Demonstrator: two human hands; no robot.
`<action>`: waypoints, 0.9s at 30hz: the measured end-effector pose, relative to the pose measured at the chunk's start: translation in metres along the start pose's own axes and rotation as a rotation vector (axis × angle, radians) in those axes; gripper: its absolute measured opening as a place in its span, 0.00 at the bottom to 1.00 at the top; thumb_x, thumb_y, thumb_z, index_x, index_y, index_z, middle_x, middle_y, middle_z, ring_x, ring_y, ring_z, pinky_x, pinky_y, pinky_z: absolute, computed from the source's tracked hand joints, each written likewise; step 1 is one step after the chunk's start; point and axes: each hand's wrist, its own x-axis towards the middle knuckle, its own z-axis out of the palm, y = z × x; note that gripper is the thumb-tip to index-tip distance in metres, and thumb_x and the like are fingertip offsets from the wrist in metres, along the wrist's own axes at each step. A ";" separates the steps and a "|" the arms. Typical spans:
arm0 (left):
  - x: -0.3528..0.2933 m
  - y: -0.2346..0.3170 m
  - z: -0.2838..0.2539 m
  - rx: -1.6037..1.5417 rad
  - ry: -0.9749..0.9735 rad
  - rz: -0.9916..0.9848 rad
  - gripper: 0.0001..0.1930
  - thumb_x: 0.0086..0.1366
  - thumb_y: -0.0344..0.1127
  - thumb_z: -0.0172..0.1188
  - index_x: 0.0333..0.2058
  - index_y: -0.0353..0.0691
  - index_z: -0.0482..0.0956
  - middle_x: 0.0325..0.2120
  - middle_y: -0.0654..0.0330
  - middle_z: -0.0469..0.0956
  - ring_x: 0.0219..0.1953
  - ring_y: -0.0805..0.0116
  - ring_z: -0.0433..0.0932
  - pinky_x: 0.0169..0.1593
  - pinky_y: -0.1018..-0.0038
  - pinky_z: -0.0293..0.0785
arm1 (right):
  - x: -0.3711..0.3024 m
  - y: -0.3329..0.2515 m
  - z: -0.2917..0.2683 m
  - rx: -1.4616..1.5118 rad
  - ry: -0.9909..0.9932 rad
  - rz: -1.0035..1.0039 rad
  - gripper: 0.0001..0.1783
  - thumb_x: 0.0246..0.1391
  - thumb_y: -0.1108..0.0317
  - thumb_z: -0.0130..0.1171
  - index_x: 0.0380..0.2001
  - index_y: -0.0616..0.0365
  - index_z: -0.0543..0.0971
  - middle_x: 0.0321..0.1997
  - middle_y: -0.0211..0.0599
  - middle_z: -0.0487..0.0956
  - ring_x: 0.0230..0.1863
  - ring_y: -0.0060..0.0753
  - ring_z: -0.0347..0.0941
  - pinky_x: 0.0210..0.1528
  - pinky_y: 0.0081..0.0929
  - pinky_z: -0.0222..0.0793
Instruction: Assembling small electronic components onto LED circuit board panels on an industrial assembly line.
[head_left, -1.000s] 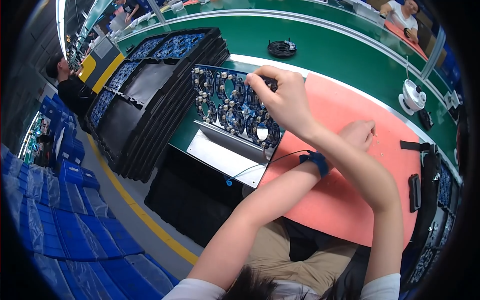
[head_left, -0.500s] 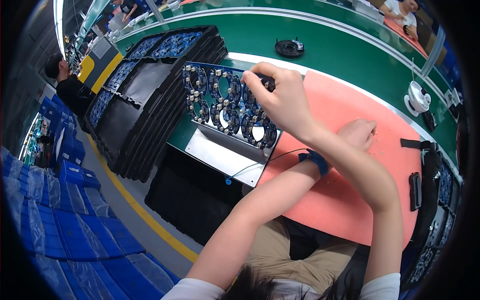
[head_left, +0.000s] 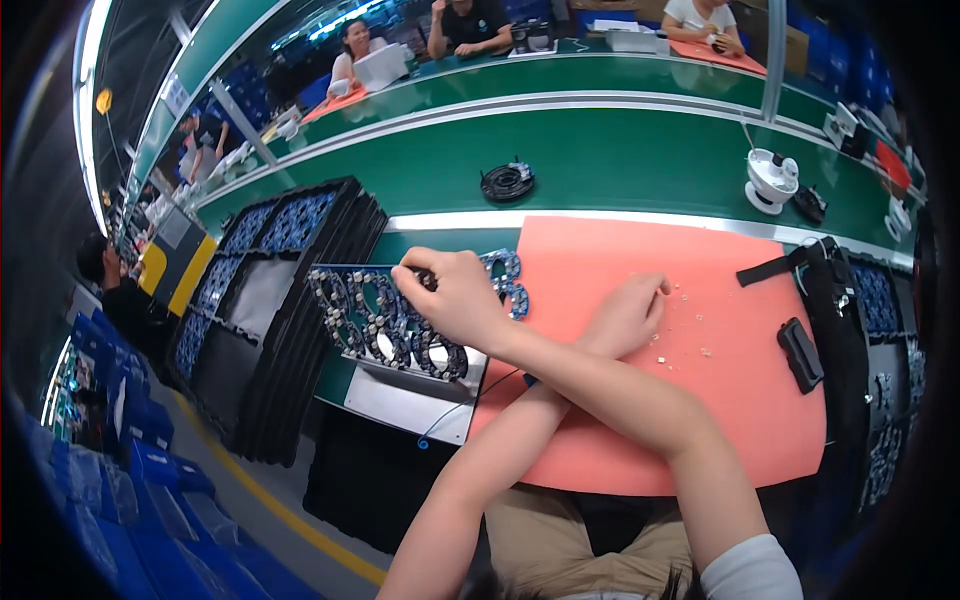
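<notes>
A blue circuit board panel (head_left: 385, 322) with ring-shaped cutouts and many small white connectors stands upright in a silver metal holder (head_left: 405, 395). My right hand (head_left: 455, 290) reaches across to its upper edge, thumb and fingers closed on it; the hand covers part of the panel. Just right of those knuckles, another curved blue board piece (head_left: 515, 298) shows at the edge of the pink mat (head_left: 740, 420). Beneath the right forearm, my left hand (head_left: 625, 315) rests on the mat with fingers curled together; what they hold is hidden. Loose small white connectors (head_left: 706, 352) lie beside it.
Stacked black trays (head_left: 270, 290) with blue boards rise at the left. On the green bench behind are a black round part (head_left: 508, 181) and a white round device (head_left: 771, 180). A black strap and case (head_left: 800, 355) lie at right. People sit opposite.
My view has tilted up and shifted, bringing in more of the far bench and its people. Both arms stay crossed, the right hand still at the panel and the left on the mat.
</notes>
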 end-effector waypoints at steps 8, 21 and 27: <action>-0.007 0.000 -0.003 0.165 -0.006 -0.023 0.05 0.60 0.28 0.49 0.34 0.34 0.71 0.29 0.49 0.73 0.34 0.52 0.74 0.38 0.63 0.70 | 0.003 0.046 0.003 -0.013 0.009 0.208 0.15 0.50 0.59 0.53 0.26 0.61 0.80 0.20 0.48 0.78 0.23 0.46 0.76 0.31 0.34 0.71; -0.010 0.000 -0.003 0.268 -0.034 0.062 0.03 0.57 0.28 0.50 0.30 0.36 0.71 0.29 0.52 0.71 0.35 0.52 0.72 0.40 0.61 0.70 | -0.006 0.069 -0.003 -0.069 -0.099 0.329 0.16 0.55 0.57 0.54 0.32 0.62 0.73 0.19 0.40 0.78 0.20 0.31 0.78 0.26 0.26 0.70; -0.009 -0.004 0.000 0.276 -0.003 0.100 0.03 0.55 0.27 0.52 0.30 0.36 0.70 0.29 0.51 0.70 0.35 0.49 0.71 0.42 0.59 0.69 | -0.008 0.071 -0.003 -0.200 -0.094 0.229 0.15 0.51 0.59 0.56 0.33 0.61 0.71 0.22 0.44 0.78 0.21 0.35 0.78 0.31 0.32 0.70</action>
